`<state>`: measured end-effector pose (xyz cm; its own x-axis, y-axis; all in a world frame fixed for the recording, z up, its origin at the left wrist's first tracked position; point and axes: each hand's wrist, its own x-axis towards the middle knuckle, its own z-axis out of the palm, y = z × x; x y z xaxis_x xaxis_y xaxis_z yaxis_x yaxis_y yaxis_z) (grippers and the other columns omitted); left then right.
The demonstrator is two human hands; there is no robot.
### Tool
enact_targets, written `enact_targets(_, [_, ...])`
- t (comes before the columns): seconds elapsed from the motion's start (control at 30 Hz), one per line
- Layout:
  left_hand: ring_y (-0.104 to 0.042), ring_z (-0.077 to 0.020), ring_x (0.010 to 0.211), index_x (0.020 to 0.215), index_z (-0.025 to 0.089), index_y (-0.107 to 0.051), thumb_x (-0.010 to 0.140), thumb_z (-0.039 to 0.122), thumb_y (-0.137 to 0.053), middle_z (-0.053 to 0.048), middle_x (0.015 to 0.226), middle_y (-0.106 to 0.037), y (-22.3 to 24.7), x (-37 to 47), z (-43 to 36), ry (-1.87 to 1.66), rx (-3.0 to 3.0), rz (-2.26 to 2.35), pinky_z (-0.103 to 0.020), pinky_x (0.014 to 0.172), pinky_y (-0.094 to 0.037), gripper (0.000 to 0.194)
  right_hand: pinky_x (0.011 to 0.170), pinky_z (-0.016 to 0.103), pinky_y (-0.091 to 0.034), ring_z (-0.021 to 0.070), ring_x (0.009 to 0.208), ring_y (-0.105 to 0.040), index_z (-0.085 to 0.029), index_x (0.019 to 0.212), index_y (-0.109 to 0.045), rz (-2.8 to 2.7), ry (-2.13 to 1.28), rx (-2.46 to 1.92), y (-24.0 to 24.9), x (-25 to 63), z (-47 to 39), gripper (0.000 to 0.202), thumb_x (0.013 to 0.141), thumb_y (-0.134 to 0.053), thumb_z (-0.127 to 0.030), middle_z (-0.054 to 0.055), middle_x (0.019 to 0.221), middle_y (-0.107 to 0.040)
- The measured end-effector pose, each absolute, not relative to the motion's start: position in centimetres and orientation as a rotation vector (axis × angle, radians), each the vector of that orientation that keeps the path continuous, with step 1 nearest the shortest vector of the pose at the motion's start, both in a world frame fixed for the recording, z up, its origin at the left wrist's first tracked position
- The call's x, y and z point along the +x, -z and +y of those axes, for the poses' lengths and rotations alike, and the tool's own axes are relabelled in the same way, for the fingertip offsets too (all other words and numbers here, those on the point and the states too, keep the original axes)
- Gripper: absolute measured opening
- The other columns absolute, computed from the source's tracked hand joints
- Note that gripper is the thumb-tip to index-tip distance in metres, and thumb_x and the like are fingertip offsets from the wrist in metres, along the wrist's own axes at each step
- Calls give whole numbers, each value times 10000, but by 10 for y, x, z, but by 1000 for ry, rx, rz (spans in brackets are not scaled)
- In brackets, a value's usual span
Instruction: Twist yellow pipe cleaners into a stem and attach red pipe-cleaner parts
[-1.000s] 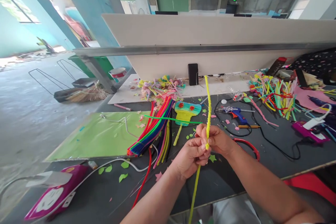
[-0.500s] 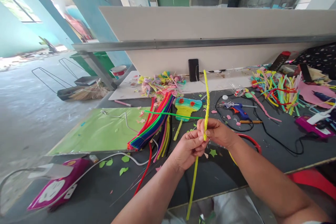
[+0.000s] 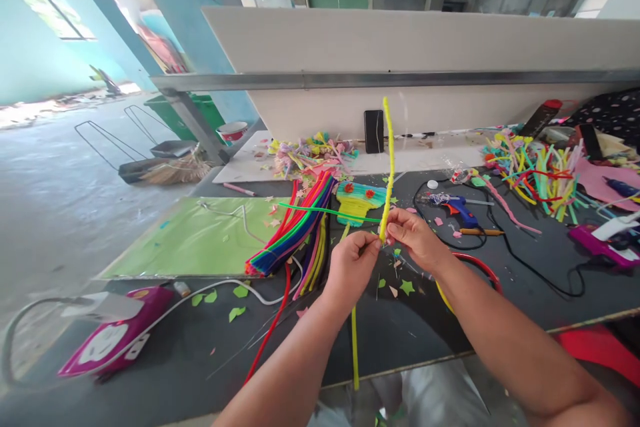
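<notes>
A fuzzy yellow pipe cleaner (image 3: 390, 167) stands upright between my hands, looking thick and wrapped. My left hand (image 3: 353, 267) pinches its lower end between thumb and fingertips, and a thin yellow length hangs below that hand past the table edge. My right hand (image 3: 416, 238) closes on the same low part from the other side. Just behind lies a flat blue-and-yellow pipe cleaner piece (image 3: 356, 205) with two red flowers. A bundle of coloured pipe cleaners (image 3: 295, 227) rests to the left, with a green pipe cleaner (image 3: 327, 211) across it.
A green sheet in plastic (image 3: 170, 240) lies left. Purple power strips (image 3: 120, 333) sit at both sides. At right are a blue glue gun (image 3: 463, 212) with a black cord and a pile of pipe cleaner pieces (image 3: 540, 170). A phone (image 3: 373, 131) leans at the back.
The upright yellow pipe cleaner has risen, with more of it showing above my hands. My hands have drawn slightly apart, and the hanging yellow tail has shifted left.
</notes>
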<state>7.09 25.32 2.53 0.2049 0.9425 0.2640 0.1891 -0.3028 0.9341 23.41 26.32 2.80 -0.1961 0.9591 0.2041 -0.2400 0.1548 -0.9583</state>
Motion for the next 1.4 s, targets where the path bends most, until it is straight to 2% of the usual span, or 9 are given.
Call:
enact_targets(0.2, [-548,-163,715,739,197,-639,826,196,-537,-34,718,-616,-24,76,249,-1296,1973,1139,-270,702,-394,134,518,241,-332,110,544,-433,-191,699,-537,-1454,-1047,-1101,-25,231,262,283,745,-690,-425,-38,607,-483])
enact_targets(0.37, [-540,-176,738,749,198,-623,857,187,-494,-44,718,-597,-18,77,249,-1263,2118,1108,-281,715,-385,169,502,245,-277,113,530,-390,-183,592,-521,-1717,-693,-1334,-28,233,260,346,798,-618,-443,-32,527,-454])
enact_targets(0.57, [-547,-171,728,751,194,-619,856,196,-510,-40,712,-605,-12,78,251,-1241,2112,1119,-275,698,-385,152,496,235,-251,94,514,-363,-171,579,-520,-1816,-557,-1448,-31,237,260,341,818,-595,-403,-48,507,-422])
enact_targets(0.83, [-546,-180,738,766,196,-643,844,187,-522,-48,717,-605,-10,77,252,-1250,2125,1103,-286,717,-385,144,496,230,-273,113,544,-433,-164,645,-581,-1803,-670,-1405,-25,240,263,269,817,-583,-370,-24,549,-521])
enact_targets(1.0, [-559,-178,752,795,200,-663,833,171,-529,-50,743,-622,-13,76,254,-1224,2093,1030,-282,728,-399,142,497,233,-271,106,528,-421,-166,624,-564,-1816,-627,-1416,-25,240,264,215,805,-578,-280,-28,538,-504])
enact_targets(1.13, [-550,-171,748,743,200,-666,795,146,-558,-37,729,-623,-14,75,257,-1210,1986,1050,-279,739,-402,131,499,229,-268,104,537,-408,-165,630,-562,-1789,-697,-1381,-26,240,263,201,801,-574,-270,-30,546,-495])
enact_targets(1.27, [-521,-143,700,687,171,-643,763,152,-574,-18,696,-596,-15,76,257,-1168,1767,1112,-246,662,-383,105,506,223,-281,101,556,-392,-159,700,-579,-1690,-971,-1236,-22,240,262,204,816,-573,-327,-34,584,-472])
enact_targets(1.4, [-384,-80,542,718,150,-610,767,269,-613,28,589,-475,-18,77,254,-1044,1377,1011,-204,514,-285,128,529,224,-302,96,562,-390,-163,747,-574,-1476,-1230,-997,-17,236,262,223,808,-612,-373,-36,622,-466])
